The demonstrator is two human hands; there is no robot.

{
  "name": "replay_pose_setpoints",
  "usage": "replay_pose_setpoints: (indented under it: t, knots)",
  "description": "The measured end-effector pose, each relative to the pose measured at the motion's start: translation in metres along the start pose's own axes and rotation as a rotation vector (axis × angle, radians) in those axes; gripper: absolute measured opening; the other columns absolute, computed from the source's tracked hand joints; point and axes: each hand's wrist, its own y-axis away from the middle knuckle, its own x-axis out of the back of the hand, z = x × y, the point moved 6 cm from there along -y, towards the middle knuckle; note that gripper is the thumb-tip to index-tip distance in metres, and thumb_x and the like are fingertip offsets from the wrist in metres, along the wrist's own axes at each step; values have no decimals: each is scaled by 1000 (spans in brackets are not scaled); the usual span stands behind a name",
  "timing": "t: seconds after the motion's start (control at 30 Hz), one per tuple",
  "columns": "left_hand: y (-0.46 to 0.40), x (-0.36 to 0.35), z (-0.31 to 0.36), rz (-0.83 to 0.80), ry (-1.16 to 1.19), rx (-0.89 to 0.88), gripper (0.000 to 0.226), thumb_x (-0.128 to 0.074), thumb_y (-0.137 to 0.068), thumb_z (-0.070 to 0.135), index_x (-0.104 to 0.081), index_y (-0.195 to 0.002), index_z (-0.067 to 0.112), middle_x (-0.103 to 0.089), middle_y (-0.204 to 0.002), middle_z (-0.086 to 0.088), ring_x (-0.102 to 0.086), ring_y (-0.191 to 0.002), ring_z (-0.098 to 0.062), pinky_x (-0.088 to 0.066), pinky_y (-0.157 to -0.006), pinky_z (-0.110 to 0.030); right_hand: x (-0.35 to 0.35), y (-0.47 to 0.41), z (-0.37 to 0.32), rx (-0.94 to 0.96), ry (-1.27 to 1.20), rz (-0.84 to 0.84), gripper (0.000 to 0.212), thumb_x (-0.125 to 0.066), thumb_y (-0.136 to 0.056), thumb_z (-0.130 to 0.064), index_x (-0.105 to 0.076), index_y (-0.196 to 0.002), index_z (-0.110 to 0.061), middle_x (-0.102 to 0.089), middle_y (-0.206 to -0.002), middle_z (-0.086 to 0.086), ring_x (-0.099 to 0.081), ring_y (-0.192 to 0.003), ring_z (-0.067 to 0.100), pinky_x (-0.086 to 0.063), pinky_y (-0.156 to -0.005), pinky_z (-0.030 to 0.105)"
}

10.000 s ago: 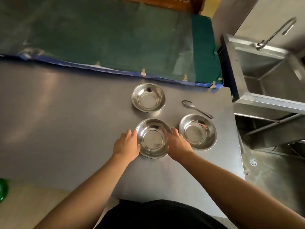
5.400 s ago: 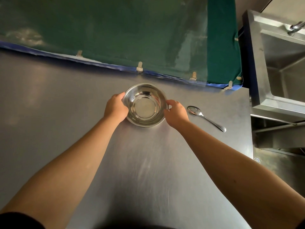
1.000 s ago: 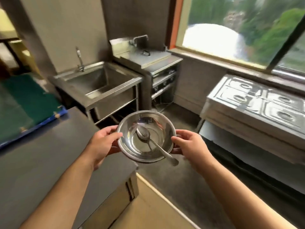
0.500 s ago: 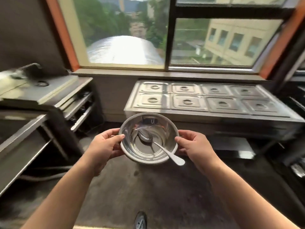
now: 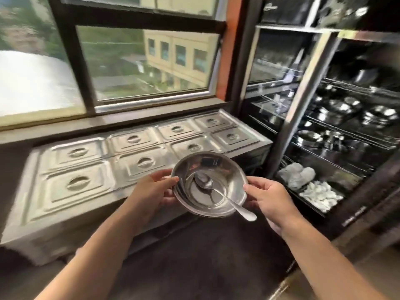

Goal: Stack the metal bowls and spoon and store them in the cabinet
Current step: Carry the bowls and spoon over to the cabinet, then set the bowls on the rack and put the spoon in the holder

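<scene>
1. We see a stack of metal bowls held in the air in front of the body, between two bare hands.
2. The left hand grips the stack's left rim, thumb on top of the rim and fingers underneath.
3. The right hand grips the right rim the same way, thumb near the edge and fingers curled below.
4. A metal spoon lies inside the top bowl; its scoop rests near the middle, and its handle runs toward the lower right and sticks out past the rim, close to the right hand.
5. The layered rims show on the left side of the stack; we cannot tell how many bowls it has.
6. Behind the bowls stands a steel food warmer with rows of lidded pans, under a window.
7. To the right is an open cabinet with wire shelves that carry other shiny metal dishes and some white cloths; the bowls are near it but not inside.
</scene>
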Motion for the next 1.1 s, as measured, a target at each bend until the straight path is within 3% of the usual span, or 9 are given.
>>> replay_pose_setpoints:
  t: [0.13,0.23,0.3,0.43,0.63,0.77,0.9,1.0,1.1]
  knots:
    - [-77,-57,16,-145,-58,11,18,-66,-93,8,-74,-109,11,-75,-97,-27,-64,-78,-33,-56,-87,-54,50,-38,-11,28,-48,165,23,-62,-95,3,-79,-93,-12,-79,-81,11,-74,-66,17,-57,-54,25]
    - [-125,-109,21,-237,-14,50,17,-64,-93,2,-72,-108,6,-74,-84,-18,-67,-64,-24,-64,-67,-42,93,-63,-11,20,-70,277,19,-61,-96,3,-76,-100,-9,-78,-79,10,-74,-69,20,-59,-57,29]
    - [-154,-147,22,-299,6,72,17,-63,-93,-2,-71,-107,2,-70,-84,-19,-63,-62,-23,-61,-56,-33,124,-80,-11,28,-80,341,19,-62,-96,2,-76,-99,-11,-79,-81,10,-75,-71,21,-59,-58,29]
    - [-211,-231,18,-398,-44,88,24,-64,-93,1,-67,-116,-1,-68,-89,-20,-58,-61,-21,-63,-60,-35,196,-115,-9,50,-78,449,24,-64,-94,2,-76,-92,-19,-79,-81,10,-75,-70,20,-59,-57,26]
    - [-288,-363,18,-501,-62,64,18,-65,-93,7,-72,-109,7,-76,-80,-7,-65,-53,-12,-60,-57,-28,312,-183,-15,75,-99,565,22,-65,-94,1,-73,-97,-18,-78,-82,6,-75,-68,14,-57,-55,22]
    - [-332,-446,25,-568,-56,86,17,-64,-94,8,-72,-109,7,-77,-82,-7,-69,-58,-13,-60,-58,-27,385,-222,-20,48,-112,652,27,-69,-93,-3,-70,-119,-11,-78,-96,13,-76,-76,20,-59,-59,31]
    - [-370,-517,29,-605,-75,103,17,-63,-95,8,-72,-109,10,-77,-76,-4,-68,-55,-10,-58,-56,-25,443,-254,-18,22,-152,755,28,-72,-91,-11,-71,-119,-15,-74,-105,10,-78,-78,20,-61,-54,30]
    - [-401,-563,27,-615,-72,116,17,-65,-94,8,-72,-109,10,-75,-71,-2,-66,-53,-8,-56,-53,-25,475,-275,-9,22,-108,916,29,-75,-90,-14,-72,-118,-15,-76,-102,5,-77,-84,20,-63,-68,37]
    - [-431,-605,21,-631,-101,125,17,-67,-92,9,-74,-107,12,-75,-76,-4,-66,-56,-11,-56,-53,-26,498,-293,0,30,-107,1047,32,-75,-89,-14,-71,-121,-14,-77,-98,0,-76,-82,15,-63,-70,35]
